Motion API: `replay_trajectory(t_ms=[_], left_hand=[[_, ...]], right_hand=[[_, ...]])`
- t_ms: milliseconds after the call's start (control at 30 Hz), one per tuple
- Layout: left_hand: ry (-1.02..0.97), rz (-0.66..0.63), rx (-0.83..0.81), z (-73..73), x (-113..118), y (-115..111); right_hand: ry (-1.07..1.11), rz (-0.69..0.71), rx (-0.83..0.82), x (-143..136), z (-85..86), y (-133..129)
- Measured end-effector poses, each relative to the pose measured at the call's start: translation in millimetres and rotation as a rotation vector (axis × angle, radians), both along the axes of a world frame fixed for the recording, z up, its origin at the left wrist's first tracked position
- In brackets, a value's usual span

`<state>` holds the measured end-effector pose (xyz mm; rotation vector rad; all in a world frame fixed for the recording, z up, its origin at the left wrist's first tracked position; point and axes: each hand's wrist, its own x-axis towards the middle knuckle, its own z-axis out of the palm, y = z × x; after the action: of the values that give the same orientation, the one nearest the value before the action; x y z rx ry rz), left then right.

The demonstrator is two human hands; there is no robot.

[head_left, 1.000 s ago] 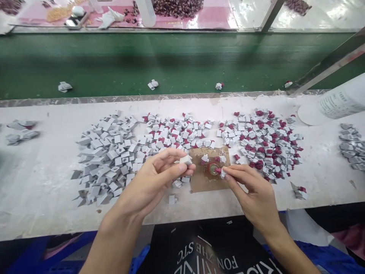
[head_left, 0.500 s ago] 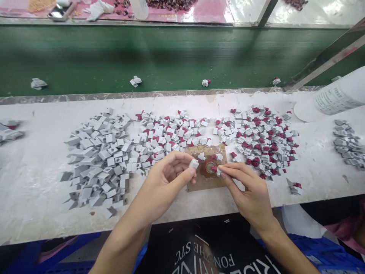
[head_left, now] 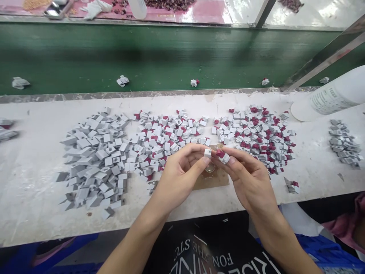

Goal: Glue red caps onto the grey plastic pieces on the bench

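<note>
Between thumb and fingers, my left hand (head_left: 184, 179) pinches a small light-grey plastic block (head_left: 208, 153) with a notch in it. Close beside it, my right hand (head_left: 251, 179) grips a grey plastic piece with a dark-red part (head_left: 222, 156) on its left end. A narrow gap shows between the two pieces. Both hands are over a brown board (head_left: 212, 182), and they hide much of it. A round ridged cap (head_left: 210, 168) shows on the board below the fingers.
Plain grey blocks (head_left: 94, 152) are heaped at left, with grey-and-red pieces (head_left: 256, 133) in piles at centre and right. A white bottle (head_left: 327, 99) leans in at far right. Behind the table runs a green belt (head_left: 159, 57) carrying several small pieces.
My right hand has lifted its grey-and-red piece off the round cap and turned it. My left hand has brought its block rightward, close to it. Pieces on the belt have shifted left.
</note>
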<state>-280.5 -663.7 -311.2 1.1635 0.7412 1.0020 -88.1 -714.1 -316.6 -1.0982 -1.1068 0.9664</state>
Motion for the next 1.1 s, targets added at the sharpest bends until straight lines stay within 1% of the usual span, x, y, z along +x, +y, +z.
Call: replay_trajectory(t_ms=[100, 200, 333, 500, 567, 633, 700, 767, 833, 900, 967, 1033, 1100], left_hand=[[-0.019, -0.014, -0.014, 0.6, 2.1, -0.7], [-0.039, -0.014, -0.017, -1.9, 3.1, -0.2], [0.006, -0.019, 0.022, -4.8, 4.6, -1.7], [0.114, 0.058, 0.181, -4.2, 2.9, -4.1], [0.112, 0.050, 0.187, -1.9, -2.3, -1.5], [0.109, 0.037, 0.166, 2.9, -11.2, 4.7], [0.131, 0.072, 0.165, 10.2, -22.9, 15.5], [0.186, 0.179, 0.190, 18.5, -36.0, 32.2], [0.241, 0.341, 0.212, 25.5, -48.8, 55.8], [0.281, 0.480, 0.215, 30.3, -59.6, 85.5], [0.325, 0.574, 0.215, 33.7, -66.1, 118.6], [0.400, 0.603, 0.215, 36.3, -66.8, 151.6], [0.490, 0.584, 0.213, 37.4, -61.8, 183.0]], right_hand=[[-0.038, -0.011, 0.010, -1.1, -1.2, -1.1], [-0.092, -0.018, 0.007, 1.0, -3.0, -2.6], [-0.242, -0.050, 0.004, 2.8, -0.8, -3.3], [-0.354, -0.047, 0.048, -1.6, 8.2, -1.0], [-0.366, -0.023, 0.058, -4.1, 14.6, 3.8], [-0.382, 0.049, 0.054, -6.9, 24.3, 16.5], [-0.469, 0.145, 0.040, -11.7, 37.4, 42.6], [-0.604, 0.179, 0.025, -21.1, 51.5, 85.1], [-0.712, 0.110, 0.024, -36.6, 63.1, 139.9], [-0.811, 0.035, 0.031, -56.8, 70.5, 197.0], [-0.888, 0.036, 0.044, -77.7, 74.4, 244.6], [-0.934, 0.072, 0.046, -94.7, 76.6, 274.8], [-0.948, 0.106, 0.032, -103.3, 78.7, 287.2]])
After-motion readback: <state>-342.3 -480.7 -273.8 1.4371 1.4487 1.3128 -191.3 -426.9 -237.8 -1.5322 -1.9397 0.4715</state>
